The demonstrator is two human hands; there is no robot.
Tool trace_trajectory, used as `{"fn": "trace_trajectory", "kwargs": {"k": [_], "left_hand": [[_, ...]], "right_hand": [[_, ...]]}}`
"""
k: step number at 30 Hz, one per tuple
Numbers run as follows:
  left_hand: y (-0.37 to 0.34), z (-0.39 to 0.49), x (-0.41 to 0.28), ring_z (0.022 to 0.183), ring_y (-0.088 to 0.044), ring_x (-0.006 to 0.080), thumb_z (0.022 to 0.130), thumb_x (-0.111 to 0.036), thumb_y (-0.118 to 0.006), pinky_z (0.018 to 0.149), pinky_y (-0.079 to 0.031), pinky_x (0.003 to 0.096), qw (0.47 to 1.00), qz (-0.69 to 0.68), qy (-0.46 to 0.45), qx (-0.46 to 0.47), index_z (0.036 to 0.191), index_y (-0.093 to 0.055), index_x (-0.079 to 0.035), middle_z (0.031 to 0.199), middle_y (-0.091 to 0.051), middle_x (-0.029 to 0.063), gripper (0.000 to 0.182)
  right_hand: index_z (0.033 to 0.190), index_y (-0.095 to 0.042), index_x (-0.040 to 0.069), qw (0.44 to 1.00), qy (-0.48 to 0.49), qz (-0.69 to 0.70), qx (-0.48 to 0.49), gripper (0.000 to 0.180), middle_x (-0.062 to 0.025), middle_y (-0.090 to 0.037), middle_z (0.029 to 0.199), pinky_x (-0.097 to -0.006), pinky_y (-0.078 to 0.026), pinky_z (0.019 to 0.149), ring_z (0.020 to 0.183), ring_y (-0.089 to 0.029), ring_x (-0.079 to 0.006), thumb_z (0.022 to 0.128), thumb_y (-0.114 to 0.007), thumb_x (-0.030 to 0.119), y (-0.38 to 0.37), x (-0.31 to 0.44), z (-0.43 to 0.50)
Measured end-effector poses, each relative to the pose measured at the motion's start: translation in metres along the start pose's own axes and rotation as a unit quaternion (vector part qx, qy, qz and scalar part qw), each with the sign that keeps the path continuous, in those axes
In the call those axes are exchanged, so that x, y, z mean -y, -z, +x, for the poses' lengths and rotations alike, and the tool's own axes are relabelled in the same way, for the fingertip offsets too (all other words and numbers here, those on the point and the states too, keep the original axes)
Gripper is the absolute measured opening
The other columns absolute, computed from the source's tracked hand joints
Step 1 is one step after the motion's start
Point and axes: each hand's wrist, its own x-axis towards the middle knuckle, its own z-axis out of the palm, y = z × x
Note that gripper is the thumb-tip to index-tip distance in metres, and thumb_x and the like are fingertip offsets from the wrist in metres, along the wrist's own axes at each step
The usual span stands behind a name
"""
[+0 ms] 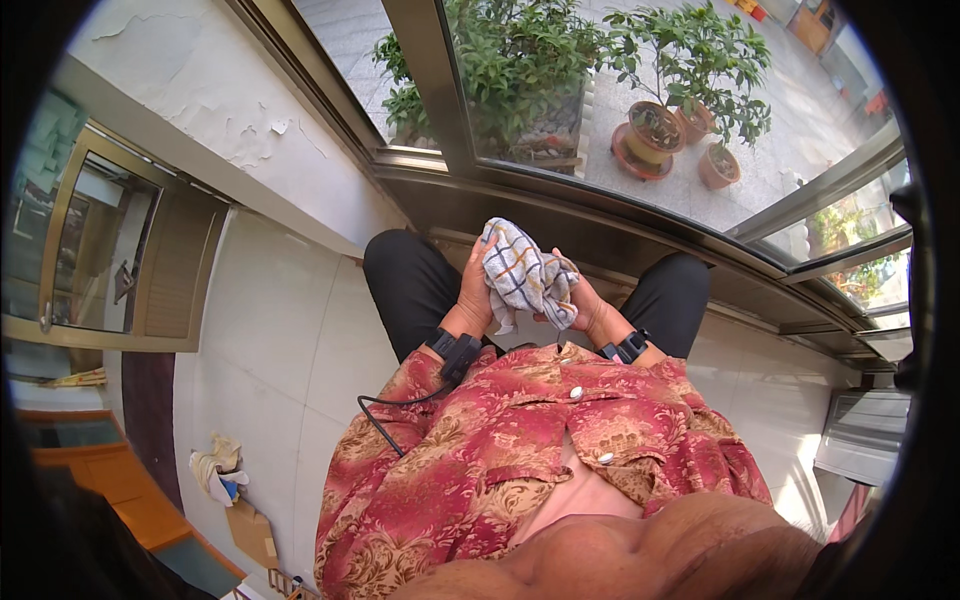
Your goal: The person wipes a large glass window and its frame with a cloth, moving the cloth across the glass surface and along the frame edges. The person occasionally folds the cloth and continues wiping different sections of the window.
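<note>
A white cloth [525, 266] with a blue, grey and mustard check is bunched up between my two hands, above the gap between my knees. On its left side my left hand [475, 285] grips it, the fingers mostly hidden behind the fabric. My right hand [586, 300] holds the lower right part, where the cloth is folded and crumpled. Both wrists carry black straps; the left one bears a black box [460, 358] with a cable [375, 405] running from it over the patterned red jacket [480, 450].
Just past my knees stands a metal-framed glass door or window [600, 196]. Potted plants [654, 139] stand outside. At left are a peeling wall [217, 112], an open framed door [112, 240] and an orange cabinet [112, 480]. Crumpled cloths [217, 465] and cardboard [251, 532] lie on the tiled floor [262, 330].
</note>
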Motion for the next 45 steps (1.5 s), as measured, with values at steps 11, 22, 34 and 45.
{"fn": "trace_trajectory", "kwargs": {"k": [11,22,34,45], "left_hand": [[-0.001,-0.008,-0.128,0.114,-0.067,0.0304,0.098,-0.057,-0.061,0.098,-0.056,0.0433,0.990,-0.041,-0.085,0.110,0.144,-0.051,-0.003,0.132,-0.066,0.0135,0.072],[0.051,0.128,-0.186,0.109,-0.063,0.0473,0.086,-0.029,-0.065,0.094,-0.052,0.0512,0.496,0.779,-0.237,-0.303,0.137,-0.062,-0.007,0.117,-0.065,0.0272,0.056],[0.025,0.112,-0.141,0.103,-0.066,0.0461,0.084,-0.039,-0.069,0.088,-0.056,0.0502,0.481,0.803,-0.261,-0.236,0.132,-0.062,-0.005,0.112,-0.065,0.0271,0.060],[0.069,0.111,-0.191,0.101,-0.065,0.0457,0.086,-0.026,-0.069,0.086,-0.056,0.0518,0.462,0.757,-0.310,-0.341,0.136,-0.060,-0.010,0.118,-0.057,0.0236,0.052]], "right_hand": [[0.145,-0.050,0.002,0.984,0.005,-0.163,-0.069,0.057,-0.0217,-0.064,0.134,-0.0380,-0.063,0.079,0.111,-0.070,-0.0327,0.109,-0.043,0.045,0.004,0.013,-0.003],[0.130,-0.062,0.003,0.955,0.050,-0.208,-0.206,0.044,-0.0140,-0.072,0.118,-0.0339,-0.061,0.077,0.098,-0.073,-0.0234,0.109,-0.046,0.038,0.016,0.019,-0.003],[0.125,-0.062,0.003,0.925,0.042,-0.244,-0.287,0.036,-0.0115,-0.074,0.109,-0.0320,-0.059,0.074,0.092,-0.073,-0.0205,0.107,-0.052,0.033,0.021,0.017,0.003],[0.122,-0.062,0.003,0.865,-0.017,-0.265,-0.427,0.036,-0.0122,-0.074,0.108,-0.0310,-0.057,0.071,0.089,-0.072,-0.0200,0.103,-0.061,0.033,0.046,0.020,-0.004]]}}
